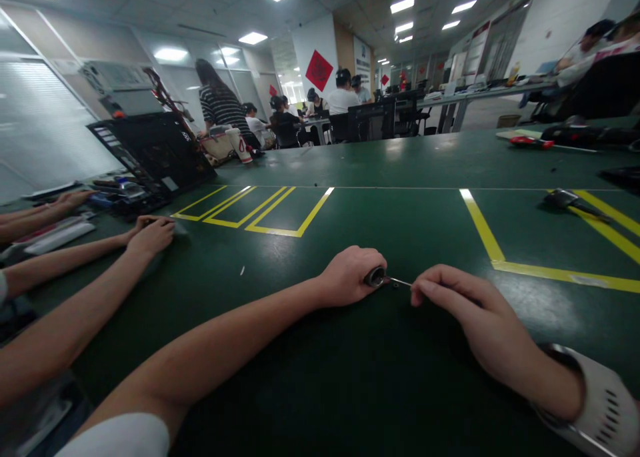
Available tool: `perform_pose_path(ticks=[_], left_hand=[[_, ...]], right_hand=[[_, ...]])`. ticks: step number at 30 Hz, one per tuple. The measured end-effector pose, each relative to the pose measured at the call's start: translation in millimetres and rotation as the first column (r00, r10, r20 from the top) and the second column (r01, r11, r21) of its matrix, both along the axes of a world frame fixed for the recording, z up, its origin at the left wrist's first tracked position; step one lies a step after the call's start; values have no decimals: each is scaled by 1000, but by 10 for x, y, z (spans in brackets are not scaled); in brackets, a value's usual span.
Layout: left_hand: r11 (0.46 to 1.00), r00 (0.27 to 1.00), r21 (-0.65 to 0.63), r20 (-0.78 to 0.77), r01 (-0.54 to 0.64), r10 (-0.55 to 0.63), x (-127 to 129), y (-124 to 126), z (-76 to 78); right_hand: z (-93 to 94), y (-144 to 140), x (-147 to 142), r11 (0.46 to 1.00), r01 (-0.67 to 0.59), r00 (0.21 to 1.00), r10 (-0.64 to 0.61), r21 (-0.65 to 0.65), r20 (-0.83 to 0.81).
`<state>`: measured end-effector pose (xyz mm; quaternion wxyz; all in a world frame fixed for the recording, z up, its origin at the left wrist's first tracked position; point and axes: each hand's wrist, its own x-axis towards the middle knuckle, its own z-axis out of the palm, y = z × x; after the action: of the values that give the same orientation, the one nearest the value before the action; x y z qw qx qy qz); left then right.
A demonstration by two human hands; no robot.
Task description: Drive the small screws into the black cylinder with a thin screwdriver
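Observation:
Near the middle of the green table [280, 390], my left hand [350, 277] is wrapped around a dark cylindrical object [375, 277]. Its round, open-looking end with a shiny rim faces right, and the rest is hidden in my fist. My right hand [455, 297] pinches a thin metal rod [401, 281] between thumb and fingers. The rod points left, with its far end at or very close to the dark object's round end; contact is not clear. A tiny dark piece [397, 285] shows just below the rod. A pale watch band [595, 397] circles my right wrist.
Yellow tape [273, 231] marks boxes on the tabletop. At right lie a dark handled tool [575, 202] and a red-handled screwdriver [533, 142]. Another person's hands [153, 233] work at left, beside a black panel-like device [155, 150]. A small white scrap [243, 270] lies left of centre.

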<state>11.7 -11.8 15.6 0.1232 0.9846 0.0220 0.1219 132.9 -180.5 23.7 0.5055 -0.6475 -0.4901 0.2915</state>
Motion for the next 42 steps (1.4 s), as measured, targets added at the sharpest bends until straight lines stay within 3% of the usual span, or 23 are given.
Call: perform_pose_path(ticks=[4,7,10,14,17,19,22,25,29,33,37,42], left_hand=[[995,999,-103,38,-2,6,1,7,12],[984,998,-179,66,-1,13,2,9,13],[982,997,-186,70,-28,41,3,12,0],[994,996,-85,55,-72,76,2,21,-21],[998,998,3,30,-64,64,-4,24,-23],[998,999,51,9,-47,47,-7,22,-18],[995,999,98,-26,-23,25,-9,20,-4],[997,999,78,-52,8,-4,-7,27,9],[999,998,4,-47,41,-41,-5,43,13],[994,1000,-110,7,20,-20,-5,46,12],[987,999,-158,29,-21,25,-9,51,2],[996,997,-59,32,-69,71,-10,53,-21]], right_hand=[[0,68,33,999,49,903,-42,5,-427],[6,93,22,999,43,848,-32,8,-528],[2,77,19,999,44,888,-31,19,-459],[9,13,-22,999,49,994,-48,5,-99],[27,-24,-91,1000,7,989,-10,17,146],[32,-30,-118,999,-32,976,25,32,217],[24,-15,-84,999,-47,985,47,-7,169],[8,14,2,999,-34,998,32,-28,-50],[5,56,55,1000,-9,914,9,2,-405],[16,82,38,1000,-9,848,6,-2,-530],[13,76,27,1000,-2,878,1,-1,-478],[34,18,-28,1000,18,998,-20,-25,-61]])
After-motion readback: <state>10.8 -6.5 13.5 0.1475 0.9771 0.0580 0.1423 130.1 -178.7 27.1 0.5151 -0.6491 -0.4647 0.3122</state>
